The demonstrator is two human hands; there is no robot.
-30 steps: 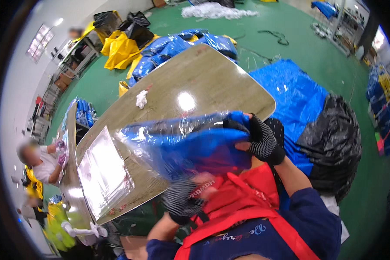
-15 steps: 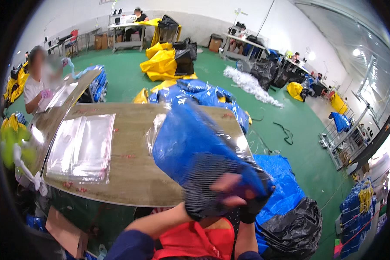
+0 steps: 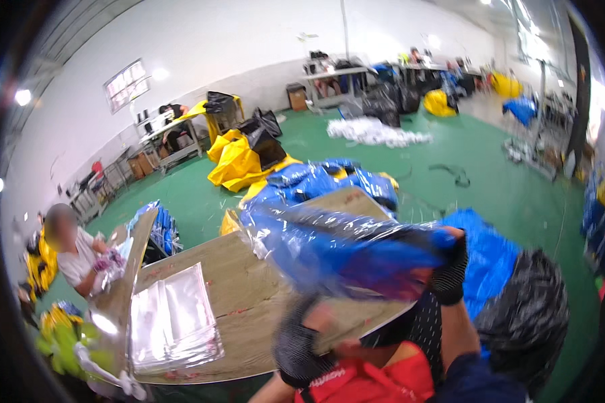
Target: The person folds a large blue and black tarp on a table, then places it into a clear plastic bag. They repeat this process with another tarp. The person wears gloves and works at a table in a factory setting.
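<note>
My right hand [image 3: 449, 272], in a dark fingerless glove, grips the right end of a blue-and-black folded bundle in a clear plastic bag [image 3: 349, 252]. The bundle hangs tilted above the table and is smeared by motion. Lower and to the left, my left hand [image 3: 309, 346], in a matching glove, is apart from the bundle near my red apron. Its fingers are too blurred to read. A stack of flat clear plastic bags [image 3: 171, 319] lies on the left of the brown table [image 3: 242, 272].
More wrapped blue bundles [image 3: 316, 181] are heaped behind the table. A blue plastic sack [image 3: 480, 248] and a black plastic sack [image 3: 528, 309] stand on the right. At the left a co-worker [image 3: 77, 255] handles something at an adjoining table. Yellow sacks [image 3: 238, 161] lie farther back.
My left hand has come off the bundle and moved down and left. The right hand has carried the bundle up and right, swinging it flatter. My view has turned and tilted.
</note>
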